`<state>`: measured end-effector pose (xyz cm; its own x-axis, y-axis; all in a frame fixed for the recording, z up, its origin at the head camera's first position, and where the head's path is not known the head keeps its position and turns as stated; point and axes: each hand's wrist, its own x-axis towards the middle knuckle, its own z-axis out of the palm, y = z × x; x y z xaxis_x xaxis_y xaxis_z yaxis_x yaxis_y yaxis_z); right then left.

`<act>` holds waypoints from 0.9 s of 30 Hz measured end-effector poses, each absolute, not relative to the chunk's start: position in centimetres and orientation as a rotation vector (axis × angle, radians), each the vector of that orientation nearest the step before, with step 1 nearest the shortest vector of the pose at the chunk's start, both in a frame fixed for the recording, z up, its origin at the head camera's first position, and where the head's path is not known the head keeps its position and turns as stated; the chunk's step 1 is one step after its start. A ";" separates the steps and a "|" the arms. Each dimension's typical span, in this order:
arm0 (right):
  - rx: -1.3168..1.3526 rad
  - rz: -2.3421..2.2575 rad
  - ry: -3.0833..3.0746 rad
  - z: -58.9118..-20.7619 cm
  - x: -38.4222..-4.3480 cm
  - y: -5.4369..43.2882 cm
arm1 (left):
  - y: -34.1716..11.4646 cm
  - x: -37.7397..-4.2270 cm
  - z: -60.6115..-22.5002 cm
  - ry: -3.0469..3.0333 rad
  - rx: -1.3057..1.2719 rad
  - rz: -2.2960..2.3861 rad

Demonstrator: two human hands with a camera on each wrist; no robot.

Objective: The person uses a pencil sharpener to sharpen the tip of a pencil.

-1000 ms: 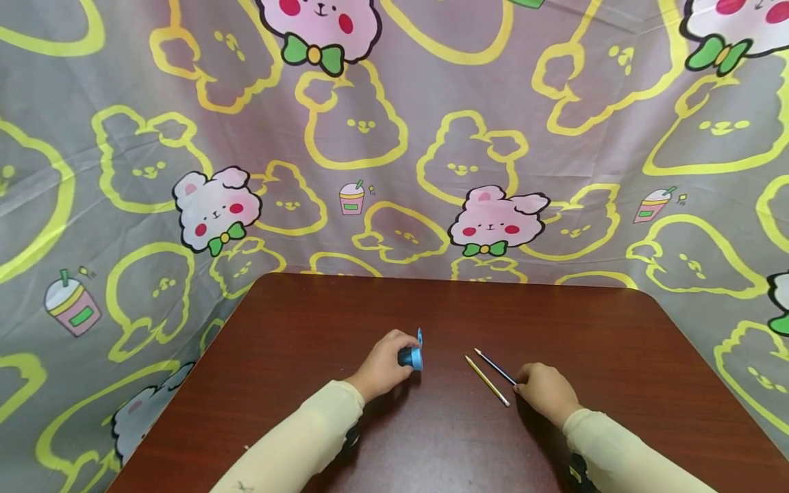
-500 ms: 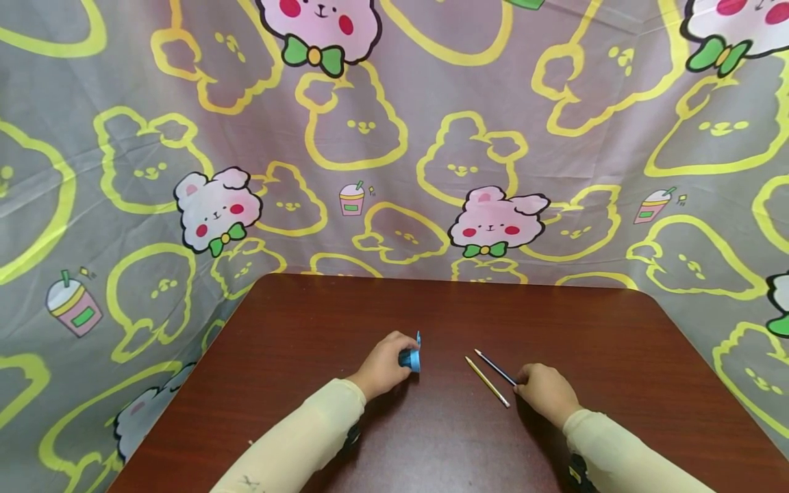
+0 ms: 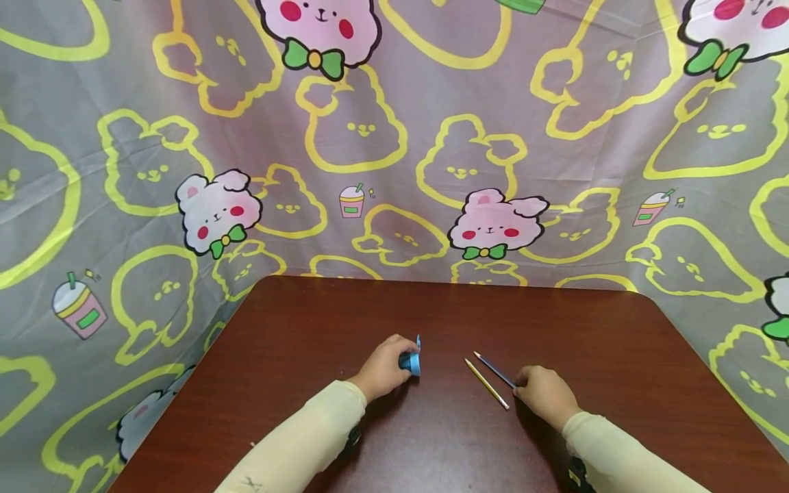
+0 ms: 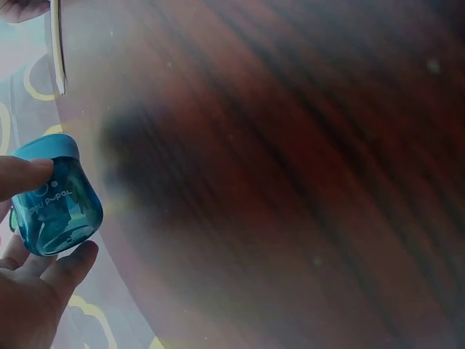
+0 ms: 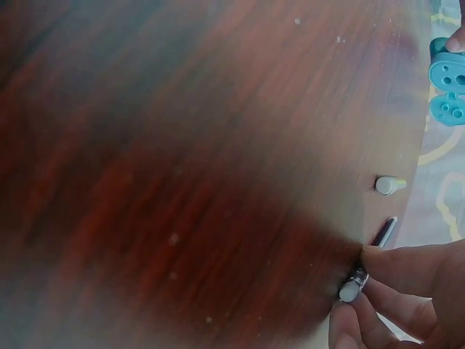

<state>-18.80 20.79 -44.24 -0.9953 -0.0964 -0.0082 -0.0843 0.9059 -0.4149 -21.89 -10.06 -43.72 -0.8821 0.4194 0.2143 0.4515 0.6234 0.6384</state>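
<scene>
A translucent blue pencil sharpener (image 3: 410,364) with a flip lid is gripped by my left hand (image 3: 383,370) above the middle of the table. In the right wrist view, the sharpener (image 5: 447,76) has its lid swung open and its round holes exposed. Thumb and fingers hold its body (image 4: 64,207) from both sides in the left wrist view. My right hand (image 3: 547,397) pinches a dark blue pencil (image 3: 493,368) by its white-capped end, point facing away. Beside it, a yellow pencil (image 3: 487,385) lies on the table with its white end nearer me.
The dark reddish-brown wooden table (image 3: 320,308) spreads under both hands, its far corners rounded. A grey curtain (image 3: 394,185) printed with cartoon bears and rabbits hangs behind and along the sides.
The sharpener in my left hand has turned slightly, its opening shifting a little left. The right hand keeps its grip on the dark blue pencil; the head view has tilted slightly.
</scene>
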 end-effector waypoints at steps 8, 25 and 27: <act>-0.143 -0.654 3.043 -44.1 -18.7 20.8 | -10.1 -22.2 -44.2 -2.794 -0.751 -1.107; -0.145 -0.643 3.049 -44.1 -18.9 20.5 | -10.3 -22.6 -44.9 -2.804 -0.764 -1.084; -0.145 -0.645 3.049 -44.2 -18.9 20.5 | -10.4 -22.6 -44.9 -2.806 -0.762 -1.083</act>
